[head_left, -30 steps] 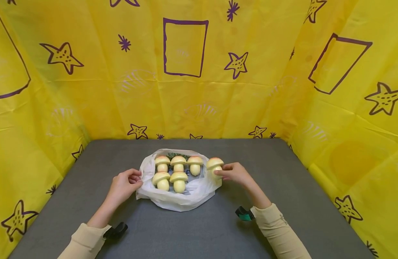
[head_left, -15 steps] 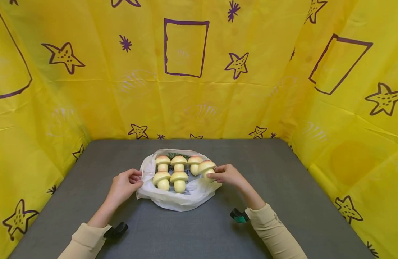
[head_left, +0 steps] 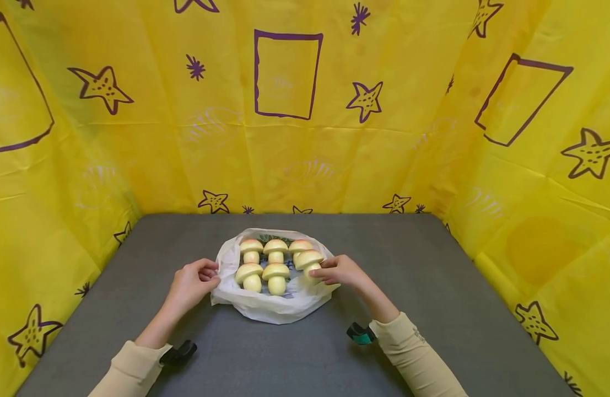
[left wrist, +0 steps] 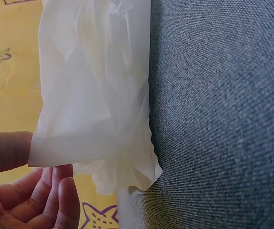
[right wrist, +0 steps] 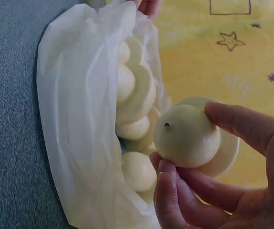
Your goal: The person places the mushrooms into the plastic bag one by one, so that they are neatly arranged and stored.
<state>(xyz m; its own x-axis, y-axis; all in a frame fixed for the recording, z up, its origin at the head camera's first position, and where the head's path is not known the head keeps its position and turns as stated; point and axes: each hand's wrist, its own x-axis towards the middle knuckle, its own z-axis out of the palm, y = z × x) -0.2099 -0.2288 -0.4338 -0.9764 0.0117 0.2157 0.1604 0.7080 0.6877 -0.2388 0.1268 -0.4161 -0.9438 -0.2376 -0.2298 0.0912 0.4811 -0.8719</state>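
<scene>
My right hand (head_left: pixel 344 272) pinches a pale yellow toy mushroom (head_left: pixel 308 258) by its stem, over the right part of a thin white plastic bag (head_left: pixel 270 314). The right wrist view shows the stem's round end (right wrist: pixel 187 138) with a small hole, between thumb and fingers. Inside the opened bag several like mushrooms (head_left: pixel 276 278) stand in two rows, their caps tinged orange. The held one overlaps the back row's right mushroom (head_left: pixel 301 245) in the head view. At the left side, my left hand (head_left: pixel 192 284) pinches the bag's edge (left wrist: pixel 75 138) between thumb and fingers.
The bag lies on a grey cloth-covered table (head_left: pixel 280 364). Yellow curtains (head_left: pixel 409 165) with dark starfish drawings rise behind and at both sides. A black wrist device (head_left: pixel 178 353) is at the left cuff, another wrist device (head_left: pixel 361 333) at the right.
The right hand has carried its mushroom leftward and slightly down, from the bag's right rim to over the bag's inside. The left hand keeps its place on the bag's edge.
</scene>
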